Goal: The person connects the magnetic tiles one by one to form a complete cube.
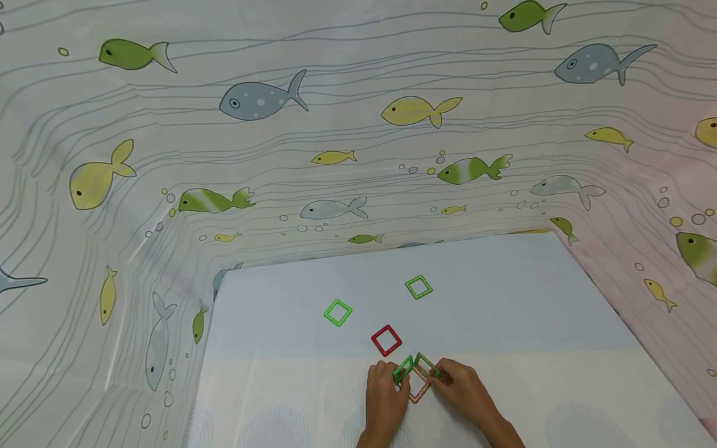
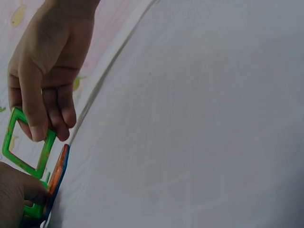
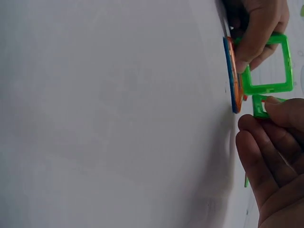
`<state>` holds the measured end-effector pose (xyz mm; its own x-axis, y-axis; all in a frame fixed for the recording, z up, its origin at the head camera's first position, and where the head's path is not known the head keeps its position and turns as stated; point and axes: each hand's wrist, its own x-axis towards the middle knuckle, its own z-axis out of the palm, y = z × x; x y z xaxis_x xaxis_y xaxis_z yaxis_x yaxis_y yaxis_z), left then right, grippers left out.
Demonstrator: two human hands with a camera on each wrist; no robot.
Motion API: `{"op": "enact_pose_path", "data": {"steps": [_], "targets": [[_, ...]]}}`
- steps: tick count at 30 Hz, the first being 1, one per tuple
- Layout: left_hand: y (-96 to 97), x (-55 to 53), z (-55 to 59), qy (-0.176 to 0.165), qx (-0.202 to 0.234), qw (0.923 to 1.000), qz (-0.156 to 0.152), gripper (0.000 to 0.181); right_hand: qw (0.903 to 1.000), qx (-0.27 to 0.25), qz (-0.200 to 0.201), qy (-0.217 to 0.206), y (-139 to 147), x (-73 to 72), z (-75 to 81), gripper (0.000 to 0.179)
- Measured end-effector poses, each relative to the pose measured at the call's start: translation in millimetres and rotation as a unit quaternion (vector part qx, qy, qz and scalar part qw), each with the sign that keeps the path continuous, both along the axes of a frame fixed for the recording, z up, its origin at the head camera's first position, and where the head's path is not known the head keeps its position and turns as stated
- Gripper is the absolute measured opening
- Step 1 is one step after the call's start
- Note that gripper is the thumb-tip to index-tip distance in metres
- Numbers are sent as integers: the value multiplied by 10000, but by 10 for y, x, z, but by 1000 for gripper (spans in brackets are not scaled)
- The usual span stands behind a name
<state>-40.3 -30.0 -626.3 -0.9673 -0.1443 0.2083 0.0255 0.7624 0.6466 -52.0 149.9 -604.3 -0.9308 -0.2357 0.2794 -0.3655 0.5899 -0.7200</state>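
My left hand [image 1: 386, 395] pinches a green square magnetic tile [image 3: 287, 61], an open frame, that stands upright at one edge of an orange square tile [image 1: 420, 393]. From the other side my right hand [image 1: 462, 389] pinches a second green square tile [image 2: 9, 135] between thumb and fingers, tilted beside the orange one. The two green tiles come close together at their far corners. Beneath the orange tile shows a blue tile edge [image 3: 229, 66], so the two look stacked flat on the table. Fingers hide parts of both green tiles.
A red square tile [image 1: 386, 340] lies just beyond the hands. Farther off are two more green tiles, one at left [image 1: 338, 313] and one at right [image 1: 419, 287]. The white table [image 1: 269, 386] is enclosed by a fish-print curtain [image 1: 347, 137].
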Motion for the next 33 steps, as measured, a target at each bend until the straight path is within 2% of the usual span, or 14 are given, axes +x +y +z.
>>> {"op": "enact_pose_path", "data": {"steps": [5, 11, 23, 29, 33], "targets": [[3, -2, -24, 203, -95, 9997, 17, 21, 9998, 61, 50, -178, -11, 10, 3, 29], [5, -9, -44, 390, -128, 9992, 29, 22, 9998, 117, 97, -113, -8, 16, -9, 29], [12, 12, -30, 240, 21, 9997, -62, 21, 9995, 28, 308, -9, 3, 11, -85, 31], [11, 13, -31, 125, 103, 9998, -68, 20, 9995, 124, 267, -126, -13, 19, -82, 29], [6, 8, -30, 125, 144, 9998, -85, 19, 9993, 187, 317, -39, -27, 13, -98, 25]]}}
